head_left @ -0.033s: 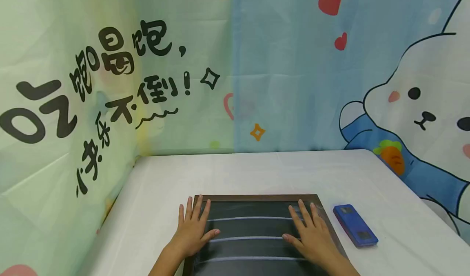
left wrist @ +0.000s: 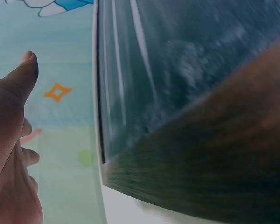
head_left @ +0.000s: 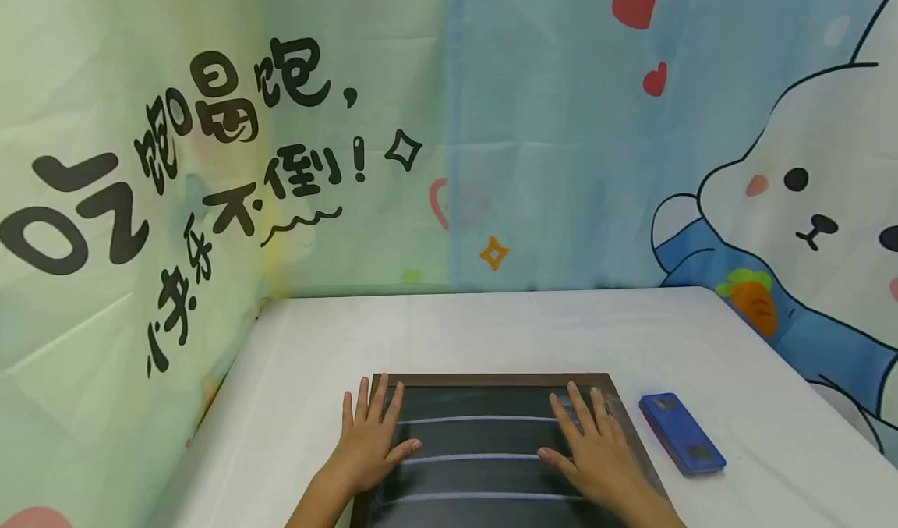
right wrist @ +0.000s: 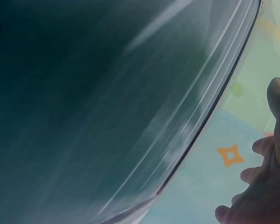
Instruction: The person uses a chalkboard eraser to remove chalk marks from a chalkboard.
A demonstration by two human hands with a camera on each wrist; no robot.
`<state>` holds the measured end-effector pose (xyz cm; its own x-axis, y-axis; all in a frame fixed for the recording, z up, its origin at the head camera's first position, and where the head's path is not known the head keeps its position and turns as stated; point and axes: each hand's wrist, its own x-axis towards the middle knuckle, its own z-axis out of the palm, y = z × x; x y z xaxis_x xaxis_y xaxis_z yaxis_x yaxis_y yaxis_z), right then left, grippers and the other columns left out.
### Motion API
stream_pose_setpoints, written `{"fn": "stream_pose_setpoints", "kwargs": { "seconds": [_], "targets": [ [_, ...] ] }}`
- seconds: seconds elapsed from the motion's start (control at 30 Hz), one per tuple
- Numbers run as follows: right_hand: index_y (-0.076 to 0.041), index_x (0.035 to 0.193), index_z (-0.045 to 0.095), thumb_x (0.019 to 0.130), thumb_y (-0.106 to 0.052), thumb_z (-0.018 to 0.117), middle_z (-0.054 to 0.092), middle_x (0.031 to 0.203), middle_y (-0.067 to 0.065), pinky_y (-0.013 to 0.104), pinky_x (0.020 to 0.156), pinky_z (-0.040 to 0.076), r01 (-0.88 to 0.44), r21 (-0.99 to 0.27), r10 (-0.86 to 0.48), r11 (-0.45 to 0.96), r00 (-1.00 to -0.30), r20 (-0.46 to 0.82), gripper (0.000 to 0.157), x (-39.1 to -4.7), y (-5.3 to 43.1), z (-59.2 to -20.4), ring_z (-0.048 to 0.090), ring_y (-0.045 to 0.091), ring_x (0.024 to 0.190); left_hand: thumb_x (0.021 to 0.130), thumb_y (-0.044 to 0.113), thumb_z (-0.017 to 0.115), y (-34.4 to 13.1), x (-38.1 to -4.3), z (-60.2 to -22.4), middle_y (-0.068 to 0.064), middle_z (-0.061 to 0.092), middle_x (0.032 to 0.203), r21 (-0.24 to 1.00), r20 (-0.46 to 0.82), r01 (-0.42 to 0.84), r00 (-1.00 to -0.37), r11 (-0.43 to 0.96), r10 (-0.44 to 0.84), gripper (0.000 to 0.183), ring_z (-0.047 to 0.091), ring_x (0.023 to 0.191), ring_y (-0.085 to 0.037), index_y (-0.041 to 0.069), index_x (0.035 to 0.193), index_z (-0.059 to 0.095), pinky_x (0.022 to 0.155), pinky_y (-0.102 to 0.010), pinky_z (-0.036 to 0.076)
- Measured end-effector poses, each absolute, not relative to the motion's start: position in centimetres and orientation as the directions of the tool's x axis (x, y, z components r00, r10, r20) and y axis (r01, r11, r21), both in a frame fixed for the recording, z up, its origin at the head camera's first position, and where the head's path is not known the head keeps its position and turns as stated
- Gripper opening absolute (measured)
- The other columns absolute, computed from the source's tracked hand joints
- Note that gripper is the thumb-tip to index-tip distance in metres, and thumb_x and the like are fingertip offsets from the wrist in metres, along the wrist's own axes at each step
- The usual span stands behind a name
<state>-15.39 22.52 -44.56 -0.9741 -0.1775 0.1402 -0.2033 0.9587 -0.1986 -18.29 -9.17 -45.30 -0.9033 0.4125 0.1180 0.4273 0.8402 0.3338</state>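
A dark chalkboard [head_left: 484, 439] with white horizontal lines and a brown wooden frame [head_left: 491, 380] lies on the white table, its near part cut off by the picture's edge. My left hand [head_left: 366, 444] is over its left side, fingers straight and spread. Over the right side is my right hand [head_left: 596, 454], likewise spread. Neither hand grips anything; whether the palms touch the board cannot be told. The left wrist view has the left hand [left wrist: 7, 144] beside the board's frame [left wrist: 214, 154], and the right wrist view has the right hand [right wrist: 266, 186] past the board's dark surface [right wrist: 84, 116].
A blue oblong block [head_left: 682, 433] with two dark patches lies on the white table [head_left: 491, 329], right of the board. Behind and to the left hang printed curtains [head_left: 561, 161] with lettering, hearts and a white cartoon animal.
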Motion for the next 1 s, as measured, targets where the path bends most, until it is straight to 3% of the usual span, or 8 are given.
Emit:
{"fn": "stream_pose_setpoints", "kwargs": {
  "seconds": [0.2, 0.43, 0.7, 1.0],
  "targets": [
    [-0.003, 0.141, 0.030, 0.082, -0.053, 0.056, 0.012, 0.150, 0.024, 0.070, 0.099, 0.015, -0.189, -0.213, -0.165, 0.959, -0.978, 0.129, 0.082, -15.3, 23.4, -43.6, 0.005, 0.050, 0.135, 0.088, 0.050, 0.049, -9.7, -18.2, -45.1, -0.025, 0.010, 0.150, 0.324, 0.103, 0.431, -0.901, 0.842, 0.422, 0.078, 0.001, 0.137, -0.047, 0.003, 0.144, 0.021, 0.105, -0.066, 0.003],
    [-0.004, 0.145, 0.013, 0.086, -0.055, 0.049, -0.002, 0.149, 0.028, 0.074, 0.096, 0.006, -0.078, -0.240, -0.060, 0.968, -0.995, 0.080, 0.086, -15.0, 28.2, -42.2, -0.012, 0.054, 0.131, 0.088, 0.047, 0.052, -11.2, -18.0, -45.3, -0.024, 0.009, 0.151, 0.395, 0.088, 0.371, -0.926, 0.840, 0.368, 0.078, 0.000, 0.136, -0.049, 0.003, 0.145, 0.019, 0.104, -0.067, -0.001],
    [-0.003, 0.143, -0.010, 0.086, -0.063, 0.039, -0.018, 0.142, 0.036, 0.080, 0.085, 0.012, 0.129, -0.248, 0.123, 0.960, -0.992, -0.038, 0.096, -14.8, 33.8, -42.8, -0.003, 0.071, 0.118, 0.090, 0.044, 0.051, -12.3, -17.2, -46.2, -0.026, 0.007, 0.150, 0.506, -0.006, 0.302, -0.935, 0.808, 0.354, 0.078, -0.005, 0.135, -0.051, 0.002, 0.145, 0.015, 0.101, -0.068, -0.007],
    [0.009, 0.140, 0.008, 0.085, -0.063, 0.043, 0.014, 0.133, 0.047, 0.076, 0.083, 0.029, 0.141, -0.242, 0.109, 0.960, -0.984, -0.142, 0.097, -16.4, 35.8, -44.9, 0.019, 0.068, 0.114, 0.090, 0.046, 0.049, -13.6, -17.5, -47.0, -0.026, 0.009, 0.150, 0.640, -0.162, 0.179, -0.919, 0.747, 0.360, 0.078, -0.005, 0.134, -0.052, 0.004, 0.146, 0.014, 0.100, -0.069, -0.010]
  ]
}}
